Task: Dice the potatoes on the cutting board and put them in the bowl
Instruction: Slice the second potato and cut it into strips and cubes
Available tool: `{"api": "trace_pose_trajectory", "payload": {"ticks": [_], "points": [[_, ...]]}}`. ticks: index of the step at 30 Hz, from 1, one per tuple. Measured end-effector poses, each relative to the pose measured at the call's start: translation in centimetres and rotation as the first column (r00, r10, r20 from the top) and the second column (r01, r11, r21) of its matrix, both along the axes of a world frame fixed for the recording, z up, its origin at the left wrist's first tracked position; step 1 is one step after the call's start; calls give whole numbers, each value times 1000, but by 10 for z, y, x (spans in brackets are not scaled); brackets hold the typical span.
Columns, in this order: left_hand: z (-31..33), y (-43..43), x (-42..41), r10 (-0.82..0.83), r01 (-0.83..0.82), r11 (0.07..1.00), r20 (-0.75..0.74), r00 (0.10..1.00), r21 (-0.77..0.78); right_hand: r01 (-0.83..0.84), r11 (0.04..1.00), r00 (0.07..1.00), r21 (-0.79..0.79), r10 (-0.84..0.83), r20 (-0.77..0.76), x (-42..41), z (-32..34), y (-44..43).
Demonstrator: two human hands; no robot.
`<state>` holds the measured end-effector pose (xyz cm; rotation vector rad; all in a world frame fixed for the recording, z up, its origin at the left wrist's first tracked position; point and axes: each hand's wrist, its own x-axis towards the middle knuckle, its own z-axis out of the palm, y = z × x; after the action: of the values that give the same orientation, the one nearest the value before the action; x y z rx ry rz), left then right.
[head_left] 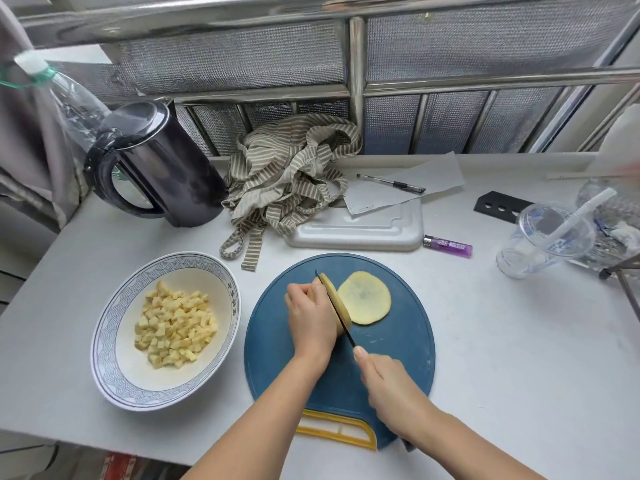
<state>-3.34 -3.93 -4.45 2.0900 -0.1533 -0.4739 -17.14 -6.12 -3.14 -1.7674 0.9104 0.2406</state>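
Observation:
A round blue cutting board [398, 341] with a yellow handle lies in the middle of the white counter. My left hand [311, 317] grips a peeled potato [333, 296] standing on the board. My right hand [391, 386] grips the handle of a dark-bladed knife [337, 308], forefinger along its spine. The blade is in the potato, just right of my left fingers. A flat round potato slice [365, 297] lies on the board to the right of the blade. Left of the board stands a white bowl [107, 341] with a blue-patterned rim, holding several potato cubes [173, 323].
Behind the board lie a grey tray [356, 233], a striped cloth [291, 174], paper with a pen [391, 183] and a purple lighter [448, 244]. A black kettle [159, 164] stands at the back left. Plastic cups [547, 237] stand at the right. The counter's front edge is close to me.

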Motion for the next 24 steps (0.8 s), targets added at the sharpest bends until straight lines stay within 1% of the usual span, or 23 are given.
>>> {"api": "trace_pose_trajectory", "payload": {"ticks": [7, 13, 21, 24], "points": [[1, 2, 3, -14, 14, 1000, -7, 1000, -3, 1, 1000, 1000, 15, -2, 9, 24, -9, -11], [-4, 0, 12, 6, -5, 1000, -53, 999, 12, -8, 1000, 1000, -18, 8, -3, 25, -18, -10], [-1, 0, 10, -18, 19, 999, -25, 1000, 48, 9, 1000, 1000, -1, -9, -7, 25, -18, -10], [-1, 1, 7, -16, 16, 1000, -16, 1000, 23, 22, 1000, 1000, 21, -21, -18, 27, -20, -10]]}}
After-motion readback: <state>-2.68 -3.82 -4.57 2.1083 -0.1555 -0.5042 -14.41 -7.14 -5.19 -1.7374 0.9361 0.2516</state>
